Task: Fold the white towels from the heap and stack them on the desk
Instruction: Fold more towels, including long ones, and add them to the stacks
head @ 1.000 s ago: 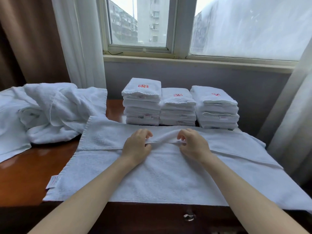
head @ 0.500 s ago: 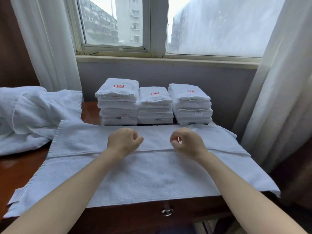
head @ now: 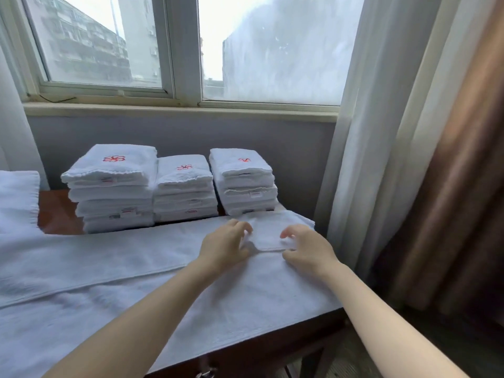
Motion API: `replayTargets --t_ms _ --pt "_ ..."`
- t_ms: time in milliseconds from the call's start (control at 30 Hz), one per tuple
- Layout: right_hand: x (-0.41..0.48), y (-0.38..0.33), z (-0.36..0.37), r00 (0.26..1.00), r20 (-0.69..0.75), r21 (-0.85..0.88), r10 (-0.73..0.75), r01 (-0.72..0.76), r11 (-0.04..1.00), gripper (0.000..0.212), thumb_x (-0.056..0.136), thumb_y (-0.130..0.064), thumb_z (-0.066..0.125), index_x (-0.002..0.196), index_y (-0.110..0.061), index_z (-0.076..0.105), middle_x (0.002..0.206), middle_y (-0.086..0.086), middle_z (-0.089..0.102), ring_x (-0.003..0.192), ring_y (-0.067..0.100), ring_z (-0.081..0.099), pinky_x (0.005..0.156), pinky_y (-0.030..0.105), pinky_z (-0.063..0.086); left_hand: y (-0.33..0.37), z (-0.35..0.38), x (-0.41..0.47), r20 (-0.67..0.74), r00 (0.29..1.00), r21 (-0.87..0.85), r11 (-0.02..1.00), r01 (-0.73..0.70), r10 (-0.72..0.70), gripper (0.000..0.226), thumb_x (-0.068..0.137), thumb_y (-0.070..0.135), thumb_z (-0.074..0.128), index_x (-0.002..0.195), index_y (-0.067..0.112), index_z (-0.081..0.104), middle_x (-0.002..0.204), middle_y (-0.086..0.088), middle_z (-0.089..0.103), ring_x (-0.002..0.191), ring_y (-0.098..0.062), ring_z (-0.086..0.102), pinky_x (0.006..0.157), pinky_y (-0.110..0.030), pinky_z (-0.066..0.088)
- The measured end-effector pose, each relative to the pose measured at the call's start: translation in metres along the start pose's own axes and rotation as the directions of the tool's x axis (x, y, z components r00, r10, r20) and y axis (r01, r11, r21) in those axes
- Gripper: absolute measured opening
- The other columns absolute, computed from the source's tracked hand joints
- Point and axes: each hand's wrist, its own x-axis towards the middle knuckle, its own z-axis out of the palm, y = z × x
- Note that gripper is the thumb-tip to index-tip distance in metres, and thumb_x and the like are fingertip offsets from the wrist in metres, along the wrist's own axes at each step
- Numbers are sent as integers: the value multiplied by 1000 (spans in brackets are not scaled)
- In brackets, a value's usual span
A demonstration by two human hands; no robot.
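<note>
A long white towel (head: 114, 271) lies spread across the wooden desk (head: 58, 214), its far strip folded over toward me. My left hand (head: 225, 245) and my right hand (head: 306, 249) rest on the towel's right end, fingers curled on the folded edge with a small bump of cloth between them. Whether they pinch the cloth is unclear. Three stacks of folded white towels with red emblems (head: 114, 186) (head: 184, 190) (head: 245, 181) stand behind, against the wall. Part of the unfolded heap (head: 17, 197) shows at the far left.
The desk's right end sits close to a sheer white curtain (head: 381, 132) and a brown drape (head: 450, 173). A window and sill (head: 180, 107) run behind the stacks. A drawer handle (head: 204, 373) shows under the front edge.
My view has swung right. Both hands have moved from the middle of the folded edge to the towel's right end and their fingers have loosened from fists.
</note>
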Motion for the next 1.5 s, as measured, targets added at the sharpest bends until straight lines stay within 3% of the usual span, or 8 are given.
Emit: replayTargets --t_ms 167,333,533,633,733,1000,1300,1500 --pt "6 18 -7 969 -236 -141 -75 42 989 30 81 -5 50 95 -22 71 100 -8 71 95 21 62 74 29 45 4 3 7 -68 996 23 997 67 -65 21 89 36 57 109 28 53 100 13 57 98 -16 58 70 -29 40" --pt "24 32 -21 898 -437 -176 -44 -38 984 31 80 -1 51 83 -17 77 84 2 72 90 24 61 115 32 22 13 6 9 -47 999 136 990 27 -21 33 86 63 51 84 31 60 92 12 56 88 -10 55 68 -28 40" --pt "18 26 -10 894 -448 -159 -2 -78 984 44 85 -24 30 81 -21 74 82 -2 69 89 19 57 96 30 28 19 17 15 -185 982 88 996 -15 31 22 96 41 50 94 26 65 99 8 60 97 -16 57 68 -28 37" --pt "21 21 -5 926 -377 -3 26 -30 1000 30 90 -20 46 96 -25 74 95 0 69 99 23 57 96 34 37 13 23 21 -83 993 84 994 -75 82 34 97 40 51 126 25 59 131 2 54 125 -19 47 93 -32 41" --pt "22 15 5 985 -169 -62 -46 36 997 32 95 -22 45 122 -23 63 122 2 62 122 26 52 99 35 36 7 31 21 179 984 181 983 -17 -16 59 100 53 34 154 30 26 164 -3 16 151 -21 8 121 -42 9" --pt "18 1 31 986 157 -192 -61 91 977 53 104 -41 20 156 -32 18 166 3 5 152 15 -2 121 47 -9 -5 30 5 228 971 277 961 11 -76 62 99 61 17 156 37 10 166 5 -1 152 -17 -4 121 -52 -2" --pt "-5 -62 63 986 141 -147 -87 107 983 54 102 -41 23 156 -32 20 166 2 8 152 16 0 120 48 -8 -51 -7 -46 228 967 293 955 45 -116 61 100 60 18 156 40 8 165 7 -2 152 -14 -5 121 -49 -1" --pt "-4 -75 58 992 -95 -83 -83 75 994 45 94 -36 44 137 -25 54 142 -3 52 133 20 41 106 38 28 -54 -21 -56 159 980 267 961 73 -118 57 98 59 31 149 35 34 159 0 28 146 -20 24 118 -45 20"
